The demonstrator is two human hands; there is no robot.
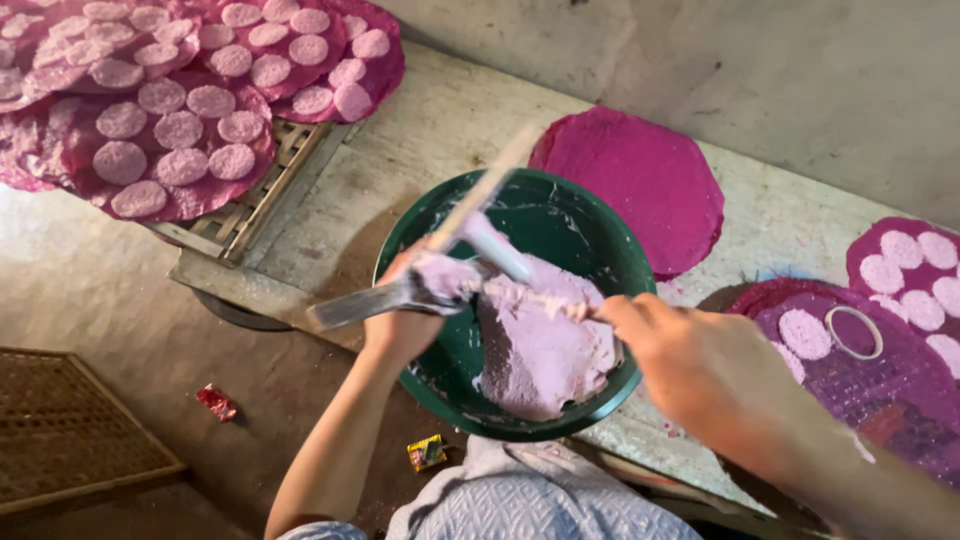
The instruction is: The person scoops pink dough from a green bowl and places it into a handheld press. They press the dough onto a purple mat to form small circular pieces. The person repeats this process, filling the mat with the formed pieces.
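left hand [400, 325] is closed round a flat metal scraper [360, 303] w/ pink paste on it, held over the green bowl [590, 225] so drips fall back in. right hand [690, 365] is clamped on a pale stick [500, 250], angled down across the scraper (looks like wiping paste off, tho motion blur hides the tip). the lump of pink paste [545, 350] sits in the bowl's near-right side. magenta round sheet [640, 180] lies just behind the bowl; dotted sheets [180, 120] dry on a tray at left, well apart.
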